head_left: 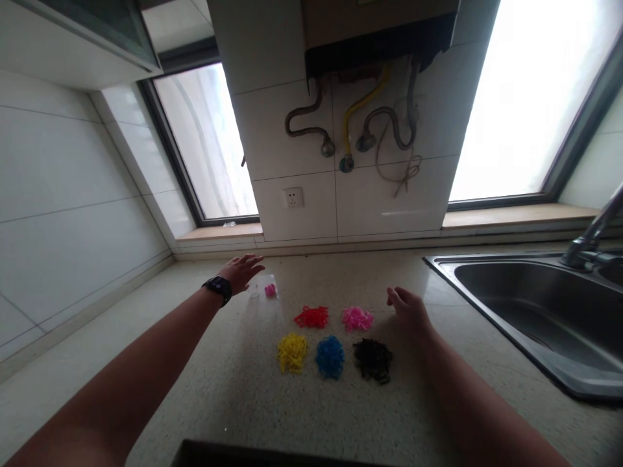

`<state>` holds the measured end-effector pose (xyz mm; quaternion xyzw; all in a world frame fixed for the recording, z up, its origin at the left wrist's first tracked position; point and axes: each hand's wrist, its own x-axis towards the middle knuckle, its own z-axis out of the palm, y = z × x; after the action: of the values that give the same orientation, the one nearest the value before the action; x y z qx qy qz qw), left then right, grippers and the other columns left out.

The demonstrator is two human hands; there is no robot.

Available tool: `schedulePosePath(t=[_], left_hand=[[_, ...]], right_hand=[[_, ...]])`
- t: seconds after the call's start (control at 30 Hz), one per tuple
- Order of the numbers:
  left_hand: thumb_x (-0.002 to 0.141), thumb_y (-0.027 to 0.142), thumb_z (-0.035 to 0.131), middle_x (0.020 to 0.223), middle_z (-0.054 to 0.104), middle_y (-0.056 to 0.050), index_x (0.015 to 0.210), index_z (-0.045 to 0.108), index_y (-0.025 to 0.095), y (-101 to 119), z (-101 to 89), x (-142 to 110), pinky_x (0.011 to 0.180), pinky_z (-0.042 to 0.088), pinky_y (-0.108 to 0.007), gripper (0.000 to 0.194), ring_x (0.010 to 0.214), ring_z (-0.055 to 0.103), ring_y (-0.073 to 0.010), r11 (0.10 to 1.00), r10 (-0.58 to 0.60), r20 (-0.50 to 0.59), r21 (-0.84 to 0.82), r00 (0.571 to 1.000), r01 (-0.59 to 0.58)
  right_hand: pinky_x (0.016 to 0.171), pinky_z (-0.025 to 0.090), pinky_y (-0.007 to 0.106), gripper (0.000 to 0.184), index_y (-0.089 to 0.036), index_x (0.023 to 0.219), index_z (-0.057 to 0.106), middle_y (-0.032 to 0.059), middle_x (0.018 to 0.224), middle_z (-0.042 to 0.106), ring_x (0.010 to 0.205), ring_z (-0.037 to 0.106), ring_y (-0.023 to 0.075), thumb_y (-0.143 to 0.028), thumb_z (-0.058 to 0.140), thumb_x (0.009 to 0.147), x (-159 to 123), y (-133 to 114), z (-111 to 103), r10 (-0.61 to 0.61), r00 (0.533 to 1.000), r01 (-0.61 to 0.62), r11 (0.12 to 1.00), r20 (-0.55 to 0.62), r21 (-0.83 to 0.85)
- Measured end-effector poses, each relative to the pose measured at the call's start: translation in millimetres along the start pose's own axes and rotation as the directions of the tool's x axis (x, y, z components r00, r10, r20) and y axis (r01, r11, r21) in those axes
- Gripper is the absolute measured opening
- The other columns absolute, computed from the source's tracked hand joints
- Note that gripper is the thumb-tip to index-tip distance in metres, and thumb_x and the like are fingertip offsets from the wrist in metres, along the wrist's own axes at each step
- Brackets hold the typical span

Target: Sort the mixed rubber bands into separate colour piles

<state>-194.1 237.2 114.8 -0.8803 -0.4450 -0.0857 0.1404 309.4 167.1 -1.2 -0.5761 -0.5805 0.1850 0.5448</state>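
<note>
Toward the back left of the counter, my left hand (243, 271), with a dark watch (219, 290) on its wrist, reaches out with its fingers stretched and holds nothing. Just right of it lies a small clear piece of plastic (254, 290) beside a pink clump (270, 290). My right hand (409, 310) is closed over the counter, right of a pile of pink bands (357, 318); anything inside its fingers is hidden. Between my arms sit more piles of small strips or bands: red (312, 317), yellow (292, 353), blue (329, 357) and black (372, 360).
A steel sink (438, 261) with a faucet (586, 243) is set into the speckled counter (233, 402) at right. The tiled wall behind carries a socket (293, 197), pipes and valves (346, 162) beneath a heater. Windows flank it; a cabinet (78, 45) hangs upper left.
</note>
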Motion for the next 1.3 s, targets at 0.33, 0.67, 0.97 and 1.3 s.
schedulePosePath(t=[0.33, 0.67, 0.97, 1.3], left_hand=[[0.097, 0.034, 0.057, 0.130, 0.056, -0.011, 0.126, 0.058, 0.017, -6, 23.2, 15, 0.094, 0.052, -0.047, 0.034, 0.112, 0.059, -0.0244, 0.969, 0.027, 0.138, 0.241, 0.990, -0.061], [0.097, 0.034, 0.058, 0.125, 0.059, -0.011, 0.124, 0.059, 0.017, -14, 14.8, -12, 0.089, 0.054, -0.043, 0.032, 0.106, 0.061, -0.0227, 0.955, -0.140, 0.139, 0.282, 0.980, 0.096], [0.080, 0.040, 0.073, 0.110, 0.067, -0.009, 0.114, 0.067, 0.026, -17, -9.6, -39, 0.099, 0.042, -0.050, 0.037, 0.110, 0.058, -0.0307, 0.959, -0.284, -0.116, -0.052, 0.952, 0.280], [0.088, 0.055, 0.060, 0.099, 0.072, -0.006, 0.120, 0.059, 0.021, 102, 47.3, 12, 0.076, 0.052, -0.032, 0.047, 0.087, 0.068, -0.0200, 0.630, -0.450, -0.218, -0.764, 0.866, 0.135]], right_hand=[[0.042, 0.024, 0.025, 0.041, -0.018, 0.061, 0.058, -0.0050, 0.044, 0.041, 0.041, 0.034, 0.0102, -0.055, 0.061, 0.079, 9, 10, 1, 0.248, 0.965, -0.208, 0.921, -0.085, 0.329], [0.043, 0.025, 0.025, 0.041, -0.018, 0.063, 0.060, -0.0047, 0.046, 0.042, 0.044, 0.035, 0.0107, -0.055, 0.059, 0.081, 12, 22, 3, 0.223, 0.973, -0.202, 0.941, -0.051, 0.271], [0.045, 0.026, 0.026, 0.042, -0.019, 0.062, 0.058, -0.0054, 0.047, 0.040, 0.043, 0.034, 0.0116, -0.056, 0.056, 0.082, 12, 18, 5, 0.218, 0.976, -0.211, 0.959, -0.016, 0.191], [0.050, 0.029, 0.026, 0.045, -0.019, 0.060, 0.059, -0.0045, 0.049, 0.041, 0.048, 0.037, 0.0126, -0.058, 0.052, 0.083, 13, 22, 3, 0.137, 0.991, -0.136, 0.986, 0.003, 0.093]])
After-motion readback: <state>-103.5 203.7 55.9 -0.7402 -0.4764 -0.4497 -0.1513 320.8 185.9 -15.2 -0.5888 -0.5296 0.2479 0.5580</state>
